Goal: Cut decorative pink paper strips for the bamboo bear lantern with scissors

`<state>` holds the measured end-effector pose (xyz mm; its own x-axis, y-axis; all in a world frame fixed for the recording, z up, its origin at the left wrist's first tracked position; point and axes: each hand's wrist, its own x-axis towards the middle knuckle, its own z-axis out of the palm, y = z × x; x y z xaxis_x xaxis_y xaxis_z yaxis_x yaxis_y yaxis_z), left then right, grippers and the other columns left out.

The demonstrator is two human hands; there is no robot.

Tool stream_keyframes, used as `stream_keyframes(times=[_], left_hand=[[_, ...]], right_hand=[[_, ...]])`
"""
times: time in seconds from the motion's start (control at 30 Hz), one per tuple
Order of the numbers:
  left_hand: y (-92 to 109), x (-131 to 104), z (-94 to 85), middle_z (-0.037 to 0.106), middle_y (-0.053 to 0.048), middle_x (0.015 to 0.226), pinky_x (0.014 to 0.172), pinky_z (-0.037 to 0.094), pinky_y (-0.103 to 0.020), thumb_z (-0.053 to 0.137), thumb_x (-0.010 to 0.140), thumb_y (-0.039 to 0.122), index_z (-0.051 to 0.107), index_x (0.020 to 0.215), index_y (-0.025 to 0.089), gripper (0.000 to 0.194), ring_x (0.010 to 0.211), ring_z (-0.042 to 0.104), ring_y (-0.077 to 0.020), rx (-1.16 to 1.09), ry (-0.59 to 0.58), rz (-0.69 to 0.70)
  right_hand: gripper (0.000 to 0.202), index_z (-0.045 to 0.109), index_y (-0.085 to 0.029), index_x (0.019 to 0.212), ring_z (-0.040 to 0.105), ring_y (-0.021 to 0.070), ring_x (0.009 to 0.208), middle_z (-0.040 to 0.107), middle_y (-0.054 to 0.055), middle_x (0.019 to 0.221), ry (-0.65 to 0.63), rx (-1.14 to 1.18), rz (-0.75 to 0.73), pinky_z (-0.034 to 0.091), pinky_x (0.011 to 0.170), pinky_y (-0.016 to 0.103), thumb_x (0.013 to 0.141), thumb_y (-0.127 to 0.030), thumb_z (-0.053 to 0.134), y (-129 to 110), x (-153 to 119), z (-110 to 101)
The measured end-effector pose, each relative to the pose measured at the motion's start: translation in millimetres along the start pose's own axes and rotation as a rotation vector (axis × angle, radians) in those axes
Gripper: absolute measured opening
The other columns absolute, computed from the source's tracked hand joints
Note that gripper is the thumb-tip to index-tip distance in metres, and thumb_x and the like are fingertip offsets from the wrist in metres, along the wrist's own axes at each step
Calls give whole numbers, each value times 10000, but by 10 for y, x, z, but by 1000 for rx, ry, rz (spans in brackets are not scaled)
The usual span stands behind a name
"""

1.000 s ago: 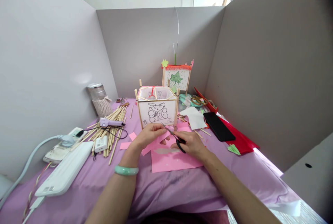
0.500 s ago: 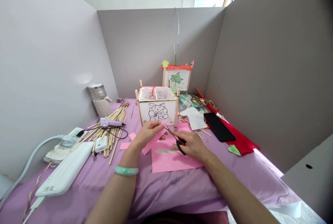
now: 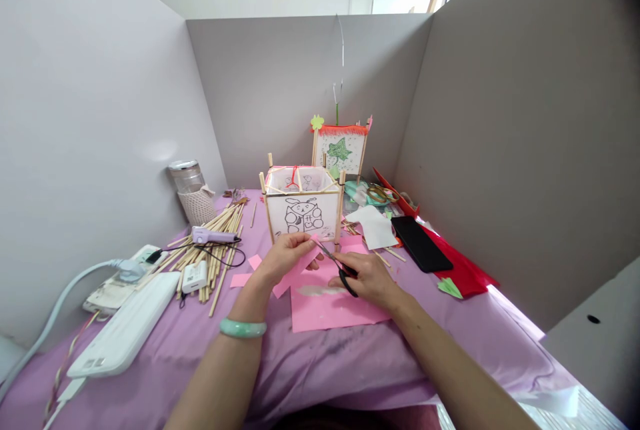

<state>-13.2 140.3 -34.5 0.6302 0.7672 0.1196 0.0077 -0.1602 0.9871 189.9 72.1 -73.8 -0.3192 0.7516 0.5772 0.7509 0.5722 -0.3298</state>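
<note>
My left hand (image 3: pixel 286 257) pinches a pink paper strip (image 3: pixel 295 275) near its upper end. In my right hand (image 3: pixel 369 278) are black-handled scissors (image 3: pixel 347 278), fingers wrapped round the handles and blades pointing up-left at the strip's tip. How far the blades are apart is too small to tell. A larger pink sheet (image 3: pixel 333 313) lies on the purple cloth beneath both hands. Just behind my hands stands a stick-framed paper lantern (image 3: pixel 306 213) with a drawn animal on its front. Small pink pieces (image 3: pixel 241 280) lie left of my left hand.
Wooden sticks (image 3: pixel 216 280), a lilac glue gun (image 3: pixel 213 235), a charger (image 3: pixel 194 277) and a white power strip (image 3: pixel 125 323) are at left, with a lidded jar (image 3: pixel 193 193) behind. A black phone (image 3: pixel 421 243) and red material (image 3: pixel 463 267) lie right; another lantern (image 3: pixel 343 150) stands behind.
</note>
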Motion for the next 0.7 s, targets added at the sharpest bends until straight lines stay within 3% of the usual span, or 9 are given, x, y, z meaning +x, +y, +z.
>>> stream_keyframes(times=[0.43,0.7], left_hand=[[-22,4,-9,669,-80,747,625,493,-273,570,801,428,605,803,128,302,604,619,-152,11,6,-1],[10,-7,24,666,-86,751,637,506,-290,547,815,450,611,808,115,341,599,622,-154,47,-59,0]], right_hand=[[482,625,-191,1119,487,104,571,597,3,668,2,-34,-4,306,545,210,796,-543,564,19,7,-7],[502,600,-204,1156,465,93,559,576,-13,662,1,0,8,306,544,205,775,-531,602,3,4,7]])
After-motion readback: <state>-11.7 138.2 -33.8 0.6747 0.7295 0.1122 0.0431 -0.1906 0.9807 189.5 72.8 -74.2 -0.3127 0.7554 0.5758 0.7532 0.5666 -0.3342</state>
